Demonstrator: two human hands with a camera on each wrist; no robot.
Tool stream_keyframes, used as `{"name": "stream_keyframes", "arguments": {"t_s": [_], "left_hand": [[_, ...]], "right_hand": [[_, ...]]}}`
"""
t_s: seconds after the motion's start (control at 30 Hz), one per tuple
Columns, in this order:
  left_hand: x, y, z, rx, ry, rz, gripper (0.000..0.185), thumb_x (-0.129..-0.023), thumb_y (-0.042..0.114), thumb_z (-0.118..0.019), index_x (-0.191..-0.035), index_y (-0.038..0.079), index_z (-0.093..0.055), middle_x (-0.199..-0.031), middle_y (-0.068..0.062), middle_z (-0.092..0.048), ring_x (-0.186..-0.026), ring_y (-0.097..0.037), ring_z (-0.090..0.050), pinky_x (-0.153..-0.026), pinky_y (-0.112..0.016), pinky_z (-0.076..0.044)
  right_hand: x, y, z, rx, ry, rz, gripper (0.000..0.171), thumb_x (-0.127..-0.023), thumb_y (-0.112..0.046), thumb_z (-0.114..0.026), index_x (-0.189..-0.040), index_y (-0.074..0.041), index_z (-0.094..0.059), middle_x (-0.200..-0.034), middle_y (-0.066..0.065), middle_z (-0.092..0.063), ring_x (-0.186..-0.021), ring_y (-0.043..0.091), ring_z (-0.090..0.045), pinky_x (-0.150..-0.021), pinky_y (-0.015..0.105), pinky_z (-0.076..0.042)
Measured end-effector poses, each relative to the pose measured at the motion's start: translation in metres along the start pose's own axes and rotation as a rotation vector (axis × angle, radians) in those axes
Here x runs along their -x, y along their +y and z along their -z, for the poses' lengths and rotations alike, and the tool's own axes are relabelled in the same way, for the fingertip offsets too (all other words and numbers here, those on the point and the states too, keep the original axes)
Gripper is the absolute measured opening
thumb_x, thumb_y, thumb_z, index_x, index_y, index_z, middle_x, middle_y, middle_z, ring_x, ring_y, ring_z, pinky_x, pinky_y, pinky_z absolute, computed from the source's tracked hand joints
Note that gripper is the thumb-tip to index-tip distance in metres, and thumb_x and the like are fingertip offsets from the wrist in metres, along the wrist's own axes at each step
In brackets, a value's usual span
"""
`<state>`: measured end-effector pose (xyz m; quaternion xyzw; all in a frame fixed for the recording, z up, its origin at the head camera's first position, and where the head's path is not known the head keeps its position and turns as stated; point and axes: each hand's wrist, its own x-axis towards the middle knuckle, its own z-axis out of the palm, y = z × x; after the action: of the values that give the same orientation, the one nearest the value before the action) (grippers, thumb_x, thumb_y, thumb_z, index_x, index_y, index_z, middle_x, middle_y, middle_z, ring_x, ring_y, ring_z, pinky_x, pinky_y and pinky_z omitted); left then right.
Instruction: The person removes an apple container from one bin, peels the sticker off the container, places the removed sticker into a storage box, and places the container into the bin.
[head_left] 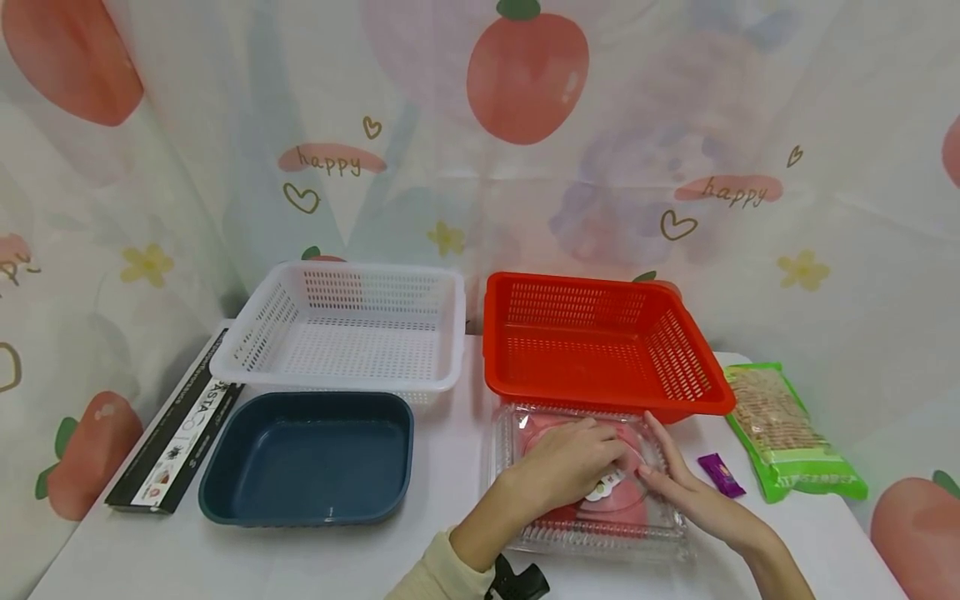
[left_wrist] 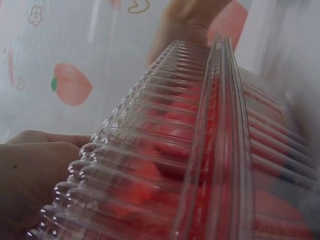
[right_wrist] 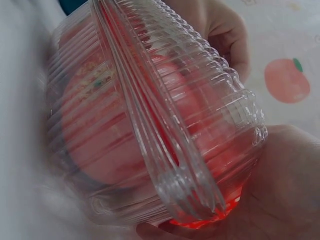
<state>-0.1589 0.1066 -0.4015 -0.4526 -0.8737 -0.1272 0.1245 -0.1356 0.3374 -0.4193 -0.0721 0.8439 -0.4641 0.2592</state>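
Lettering: "happy", twice in full on the fruit-printed backdrop (head_left: 450, 192), a third cut off at the left edge; "ASTA", legible on the white panel of one long black box (head_left: 176, 433), far left; one white sticker (head_left: 605, 486), print too small to read.

Count: baskets, two, one white (head_left: 360, 350) at far left, one red basket (head_left: 585, 354) at far right; blue tray (head_left: 307, 475), one, near left; purple packet (head_left: 722, 476), one, and green-edged bag (head_left: 795, 429), one, both at right; black object (head_left: 517, 579), one, partly cropped at the near edge; clear plastic box (head_left: 570, 535), one, lid down, red and pink contents within, at near right before the red basket.

Hands, two: left hand (head_left: 573, 462), cream-sleeved, reaches across the lid, fingers bent beside the sticker; whether they pinch anything cannot be told; right hand (head_left: 697, 492) lies at the box's right side, thumb and forefinger spread wide, forefinger towards the far right corner.
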Motion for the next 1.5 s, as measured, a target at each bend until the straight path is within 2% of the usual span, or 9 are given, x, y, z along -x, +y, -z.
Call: {"name": "stream_keyframes", "arguments": {"t_s": [0.3, 0.43, 0.83, 1.27, 1.5], "left_hand": [[0.001, 0.001, 0.003, 0.011, -0.012, 0.011, 0.013, -0.093, 0.028, -0.064, -0.104, 0.032, -0.070, -0.107, 0.018, -0.067, -0.098, -0.001, -0.058, -0.093, -0.011, -0.046], [0.001, 0.001, 0.005, 0.005, 0.003, 0.005, 0.013, -0.094, 0.026, -0.064, -0.103, 0.032, -0.071, -0.106, 0.017, -0.067, -0.099, -0.002, -0.058, -0.093, -0.011, -0.045], [0.003, 0.002, 0.010, 0.021, 0.000, 0.003, 0.010, -0.092, 0.028, -0.067, -0.100, 0.031, -0.071, -0.103, 0.018, -0.067, -0.098, -0.001, -0.058, -0.090, -0.011, -0.046], [0.004, 0.004, 0.010, -0.013, 0.034, -0.008, 0.005, -0.091, 0.029, -0.068, -0.094, 0.032, -0.069, -0.093, 0.019, -0.064, -0.091, 0.000, -0.057, -0.082, -0.009, -0.045], [0.003, 0.004, 0.011, -0.014, 0.021, -0.006, 0.005, -0.091, 0.029, -0.068, -0.095, 0.032, -0.069, -0.093, 0.019, -0.064, -0.091, 0.000, -0.056, -0.081, -0.008, -0.045]], "right_hand": [[0.001, 0.001, 0.000, 0.031, 0.022, 0.014, 0.072, -0.104, -0.035, -0.034, -0.150, -0.039, 0.022, -0.161, 0.014, 0.022, -0.145, 0.048, 0.017, -0.099, 0.082, -0.003], [0.001, 0.000, 0.000, 0.039, 0.020, 0.012, 0.073, -0.104, -0.036, -0.034, -0.150, -0.039, 0.022, -0.161, 0.014, 0.022, -0.145, 0.048, 0.016, -0.099, 0.082, -0.005], [0.000, -0.001, 0.001, 0.037, -0.004, -0.008, 0.074, -0.104, -0.037, -0.034, -0.149, -0.040, 0.024, -0.160, 0.012, 0.025, -0.145, 0.048, 0.016, -0.099, 0.082, -0.008], [0.001, 0.000, 0.001, 0.007, -0.017, 0.001, 0.074, -0.104, -0.037, -0.033, -0.148, -0.039, 0.027, -0.159, 0.012, 0.029, -0.144, 0.049, 0.020, -0.100, 0.081, -0.007], [0.000, 0.001, 0.001, 0.003, -0.018, 0.000, 0.074, -0.104, -0.037, -0.033, -0.148, -0.039, 0.026, -0.159, 0.012, 0.028, -0.144, 0.050, 0.018, -0.101, 0.080, -0.009]]}}
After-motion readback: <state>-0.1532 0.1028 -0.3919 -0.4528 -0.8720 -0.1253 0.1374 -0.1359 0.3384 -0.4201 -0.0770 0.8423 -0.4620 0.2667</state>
